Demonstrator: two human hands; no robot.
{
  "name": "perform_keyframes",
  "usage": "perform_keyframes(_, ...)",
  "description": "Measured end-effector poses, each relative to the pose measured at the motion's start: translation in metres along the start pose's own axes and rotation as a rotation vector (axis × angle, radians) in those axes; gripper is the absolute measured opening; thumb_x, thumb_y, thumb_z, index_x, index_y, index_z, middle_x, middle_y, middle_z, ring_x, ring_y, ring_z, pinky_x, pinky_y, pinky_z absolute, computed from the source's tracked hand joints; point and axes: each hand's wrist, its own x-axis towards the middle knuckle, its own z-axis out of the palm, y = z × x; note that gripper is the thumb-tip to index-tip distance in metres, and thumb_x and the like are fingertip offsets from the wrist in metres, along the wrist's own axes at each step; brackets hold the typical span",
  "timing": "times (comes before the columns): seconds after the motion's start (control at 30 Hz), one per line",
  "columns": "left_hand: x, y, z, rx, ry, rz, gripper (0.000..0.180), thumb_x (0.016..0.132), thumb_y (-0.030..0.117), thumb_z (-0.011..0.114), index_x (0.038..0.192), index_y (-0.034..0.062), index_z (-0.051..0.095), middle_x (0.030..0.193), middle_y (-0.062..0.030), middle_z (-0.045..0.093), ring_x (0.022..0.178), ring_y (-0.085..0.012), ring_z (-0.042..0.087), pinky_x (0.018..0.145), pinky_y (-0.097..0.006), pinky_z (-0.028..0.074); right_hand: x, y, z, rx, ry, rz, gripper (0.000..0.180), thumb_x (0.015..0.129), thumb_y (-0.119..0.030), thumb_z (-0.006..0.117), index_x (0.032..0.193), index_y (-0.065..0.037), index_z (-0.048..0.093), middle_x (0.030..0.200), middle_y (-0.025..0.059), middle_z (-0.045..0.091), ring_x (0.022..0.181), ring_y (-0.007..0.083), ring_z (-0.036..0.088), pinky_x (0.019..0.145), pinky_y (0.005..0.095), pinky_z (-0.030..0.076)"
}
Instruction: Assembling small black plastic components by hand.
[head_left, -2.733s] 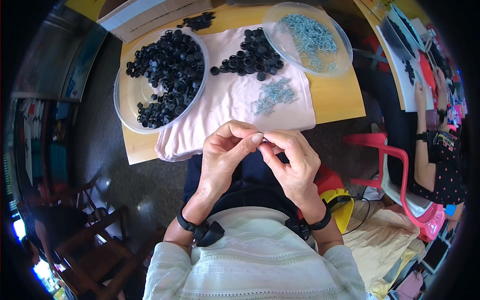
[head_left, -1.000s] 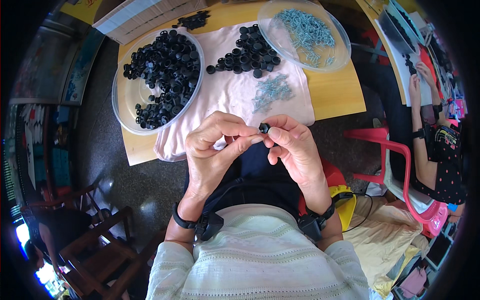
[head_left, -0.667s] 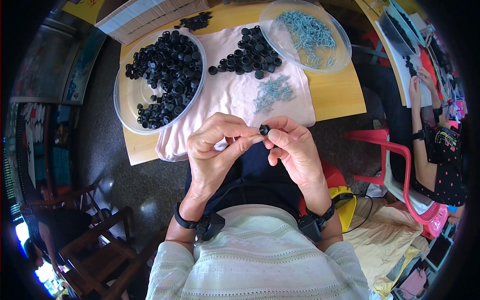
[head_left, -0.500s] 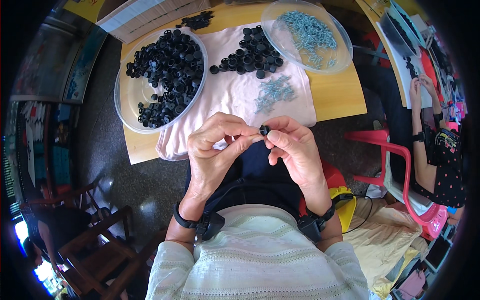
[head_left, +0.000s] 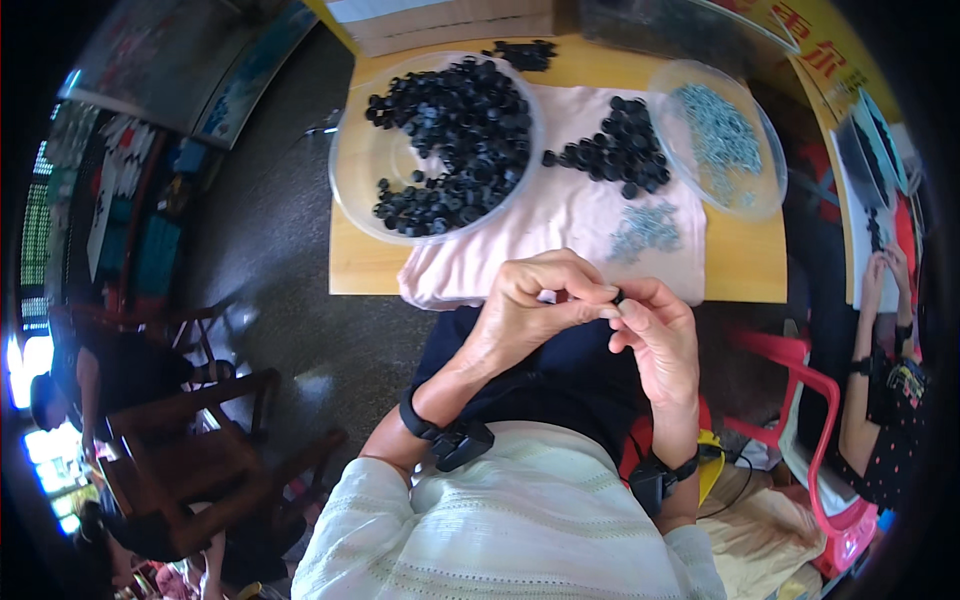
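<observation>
Over my lap, just off the table's near edge, both my hands meet fingertip to fingertip. Between the thumb and fingers of my right hand (head_left: 660, 330) is a small round black plastic cap (head_left: 617, 297), mostly covered by fingertips. My left hand (head_left: 540, 305) is closed in a pinch against the cap's left side; whatever it holds there is hidden. Ahead on the pink cloth (head_left: 560, 225) lie a pile of black caps (head_left: 622, 145) and a smaller heap of silvery screws (head_left: 645, 230).
A round clear tray (head_left: 338, 170) of black parts stands at left on the wooden table (head_left: 745, 260); another clear tray (head_left: 777, 180) holds screws at right. Thin black pieces (head_left: 522, 55) and a cardboard box (head_left: 455, 28) lie behind. At right are a red chair (head_left: 825, 400) and another person's hands (head_left: 885, 270).
The head view has swung, so table and hands appear farther right. My fingers remain together around the cap, which is now more covered.
</observation>
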Motion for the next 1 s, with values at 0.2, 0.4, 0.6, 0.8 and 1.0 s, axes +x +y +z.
perform_keyframes(0.2, -0.007, 0.027, -0.021, 0.304, 0.065, 0.027, 0.027, 0.073, 0.006, 0.078, 0.099, 0.0052, 0.07, 0.088, -0.0008, 0.065, 0.073, -0.0058, 0.055, 0.061, -0.02, 0.043, 0.01, 0.0, 0.01, -0.038, -0.005, 0.01, 0.019, 0.087, -0.005, 0.064, 0.104, 0.002, 0.061, 0.088, 0.0071, 0.065, 0.075, 0.0094, 0.062, 0.058, 0.0216, 0.056)
perform_keyframes(0.4, -0.005, 0.056, -0.104, 0.961, 0.462, 0.053, 0.02, 0.076, 0.003, 0.07, 0.096, 0.0018, 0.07, 0.082, -0.0045, 0.065, 0.068, -0.0092, 0.056, 0.062, -0.025, 0.046, 0.013, -0.006, 0.009, -0.033, 0.007, -0.054, 0.019, 0.086, -0.004, 0.062, 0.104, 0.0, 0.06, 0.093, 0.006, 0.064, 0.077, 0.0076, 0.059, 0.057, 0.0213, 0.054)
perform_keyframes(0.6, -0.005, 0.065, -0.122, 1.062, 0.301, -0.131, 0.033, 0.072, 0.01, 0.074, 0.103, 0.002, 0.068, 0.09, -0.0086, 0.065, 0.069, -0.0128, 0.057, 0.064, -0.027, 0.047, 0.013, -0.003, 0.013, -0.086, 0.023, -0.039, 0.018, 0.086, -0.004, 0.063, 0.103, 0.0, 0.06, 0.091, 0.0047, 0.063, 0.076, 0.0068, 0.058, 0.057, 0.0214, 0.054)
perform_keyframes(0.8, 0.01, 0.053, -0.114, 1.051, 0.22, -0.145, 0.043, 0.069, 0.012, 0.076, 0.11, 0.005, 0.066, 0.087, -0.0088, 0.061, 0.072, -0.0167, 0.057, 0.069, -0.029, 0.049, 0.013, 0.0, 0.014, -0.09, 0.007, -0.022, 0.017, 0.085, -0.005, 0.065, 0.101, -0.001, 0.061, 0.091, 0.0041, 0.063, 0.076, 0.0065, 0.058, 0.057, 0.0212, 0.054)
perform_keyframes(1.0, 0.021, 0.048, -0.111, 0.888, 0.289, -0.112, 0.035, 0.07, 0.003, 0.075, 0.104, 0.005, 0.069, 0.085, -0.0034, 0.06, 0.073, -0.0089, 0.055, 0.067, -0.023, 0.047, 0.012, 0.001, 0.015, -0.094, -0.008, -0.022, 0.017, 0.086, -0.006, 0.065, 0.101, 0.0, 0.061, 0.09, 0.0038, 0.062, 0.076, 0.0065, 0.058, 0.056, 0.021, 0.054)
